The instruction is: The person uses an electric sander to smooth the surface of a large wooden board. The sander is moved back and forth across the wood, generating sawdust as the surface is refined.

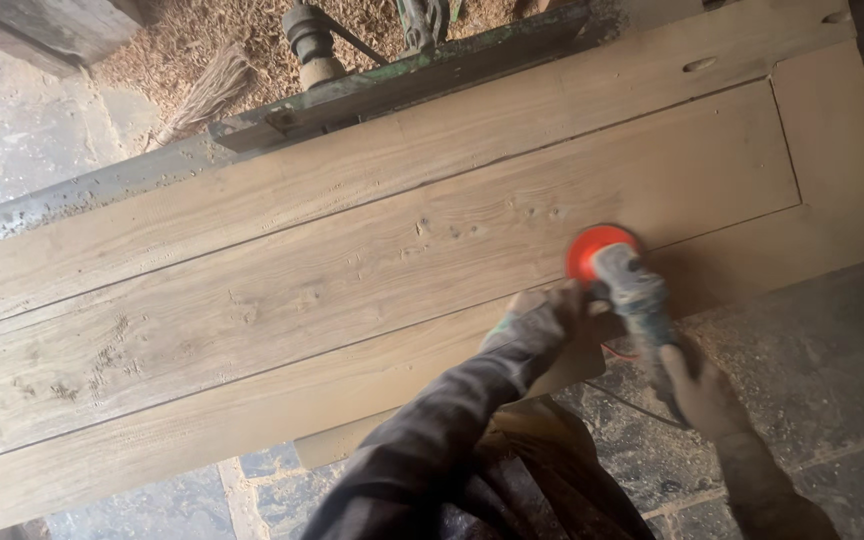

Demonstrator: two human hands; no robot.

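Over a long wooden door panel (382, 250), I hold an angle grinder (632, 290), its orange disc (592, 248) on the boards; left hand (542, 315) grasps near the head, right hand (702, 390) the rear body. It looks compact, rigid, dusty, best held two-handed.

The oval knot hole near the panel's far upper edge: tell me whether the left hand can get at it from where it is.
Probably not without leaning in. The left hand is at the grinder by the near edge; the knot hole lies across the whole door panel, though nothing blocks it.
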